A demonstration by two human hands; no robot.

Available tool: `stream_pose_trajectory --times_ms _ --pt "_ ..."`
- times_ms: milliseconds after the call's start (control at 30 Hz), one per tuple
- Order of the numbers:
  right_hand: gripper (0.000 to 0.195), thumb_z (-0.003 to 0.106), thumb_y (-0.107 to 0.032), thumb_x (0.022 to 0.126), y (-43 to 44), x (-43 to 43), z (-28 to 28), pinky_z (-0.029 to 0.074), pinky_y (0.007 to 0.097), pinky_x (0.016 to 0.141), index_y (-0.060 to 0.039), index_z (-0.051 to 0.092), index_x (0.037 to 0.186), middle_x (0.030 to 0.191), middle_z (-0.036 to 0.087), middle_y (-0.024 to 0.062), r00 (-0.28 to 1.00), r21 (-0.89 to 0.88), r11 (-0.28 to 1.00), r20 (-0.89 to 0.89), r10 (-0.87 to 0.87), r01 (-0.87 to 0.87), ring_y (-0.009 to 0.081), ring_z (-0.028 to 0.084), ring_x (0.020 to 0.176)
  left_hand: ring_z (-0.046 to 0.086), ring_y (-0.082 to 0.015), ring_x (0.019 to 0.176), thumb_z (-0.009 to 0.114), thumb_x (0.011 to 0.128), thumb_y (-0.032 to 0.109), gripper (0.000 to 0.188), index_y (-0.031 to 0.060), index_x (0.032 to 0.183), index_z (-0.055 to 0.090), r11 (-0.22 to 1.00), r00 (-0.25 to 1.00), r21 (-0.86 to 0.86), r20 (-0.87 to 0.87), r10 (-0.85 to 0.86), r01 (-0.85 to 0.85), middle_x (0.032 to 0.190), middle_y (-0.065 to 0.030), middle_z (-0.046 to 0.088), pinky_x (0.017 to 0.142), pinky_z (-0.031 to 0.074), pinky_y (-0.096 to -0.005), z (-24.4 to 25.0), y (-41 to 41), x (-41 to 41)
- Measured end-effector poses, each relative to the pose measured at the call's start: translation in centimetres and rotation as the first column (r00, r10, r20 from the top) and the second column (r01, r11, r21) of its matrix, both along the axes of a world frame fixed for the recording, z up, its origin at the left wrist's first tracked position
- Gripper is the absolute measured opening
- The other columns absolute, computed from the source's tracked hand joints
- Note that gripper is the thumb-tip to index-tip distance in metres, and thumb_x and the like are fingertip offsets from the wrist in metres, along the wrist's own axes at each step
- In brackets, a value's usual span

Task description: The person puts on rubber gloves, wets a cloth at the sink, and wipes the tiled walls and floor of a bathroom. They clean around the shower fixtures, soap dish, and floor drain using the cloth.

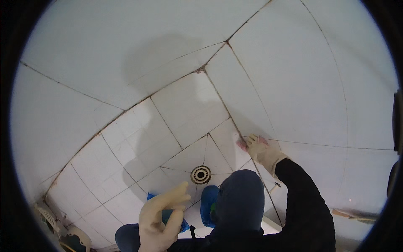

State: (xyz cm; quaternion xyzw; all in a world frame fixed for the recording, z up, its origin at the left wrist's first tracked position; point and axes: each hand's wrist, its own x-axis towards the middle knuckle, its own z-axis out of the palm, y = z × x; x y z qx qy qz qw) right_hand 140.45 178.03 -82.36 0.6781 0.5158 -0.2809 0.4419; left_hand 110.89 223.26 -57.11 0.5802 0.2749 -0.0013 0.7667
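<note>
My right hand (259, 150), in a cream-coloured glove, presses a pink sponge or cloth (241, 145) against the dark joint where the white tiled wall meets the tiled floor. Pink shows on both sides of the fingers. In a matching glove, my left hand (163, 214) is raised over my lap and feet, its fingers apart and curved, with nothing held. A round slotted floor drain (201, 174) lies between the hands. Blue covers (208, 204) are on my feet. Dark, dirty grout lines (217, 89) run along the floor's edges and up to the corner.
White tiled walls (299, 78) rise ahead and to the right. At the lower left stand pale plastic items (80, 237) by the wall. A small pale object (275, 188) lies near the right wall joint, and a brownish flat item (355, 216) is farther right. My knee (242, 201) is bent between my arms.
</note>
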Motion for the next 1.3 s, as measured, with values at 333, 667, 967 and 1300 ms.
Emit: stream_pose_trajectory --times_ms 333,667,967,1300 --pt "0.045 0.067 -0.018 0.098 -2.2 -11.3 35.1 0.063 0.0471 0.094 -0.0014 0.069 0.140 0.145 0.066 0.0179 0.301 0.530 -0.592 -0.843 -0.446 0.607 0.0376 0.072 0.120 0.075 -0.0209 0.112 0.062 0.109 0.007 0.036 -0.0034 0.142 0.069 0.991 0.996 -0.117 0.079 -0.052 0.061 0.135 -0.0141 0.077 0.096 0.057 -0.0339 -7.2 0.5 10.2" --pt "0.043 0.075 -0.013 0.084 11.5 3.5 42.4 0.052 0.0485 0.106 -0.0107 0.076 0.127 0.135 0.073 0.0104 0.538 0.667 0.423 0.745 -0.393 -0.614 0.0341 0.068 0.127 0.074 -0.0198 0.114 0.065 0.111 0.009 0.037 -0.0030 0.146 0.067 0.936 0.935 -0.074 0.111 -0.336 0.345 0.135 -0.0114 0.075 0.093 0.059 -0.0333 -14.5 -1.8 11.1" --pt "0.012 0.072 -0.024 0.094 -1.9 -5.1 11.1 0.043 0.0429 0.113 -0.0164 0.073 0.103 0.119 0.066 0.0019 0.894 0.682 0.641 -0.040 -0.447 0.351 0.0263 0.059 0.128 0.073 -0.0206 0.125 0.072 0.108 0.008 0.040 0.0013 0.147 0.070 0.894 0.909 -0.164 0.101 -0.405 0.417 0.141 -0.0115 0.076 0.111 0.054 -0.0350 -11.9 -1.5 9.9" --pt "0.029 0.071 -0.003 0.091 9.0 4.7 51.8 0.058 0.0415 0.103 -0.0064 0.078 0.119 0.128 0.077 0.0089 0.514 0.642 0.196 0.730 -0.451 -0.741 0.0298 0.072 0.122 0.072 -0.0203 0.125 0.076 0.106 0.014 0.046 -0.0045 0.147 0.067 0.943 0.956 -0.161 0.095 -0.279 0.291 0.138 -0.0130 0.075 0.098 0.057 -0.0326 -13.5 -1.1 12.6"
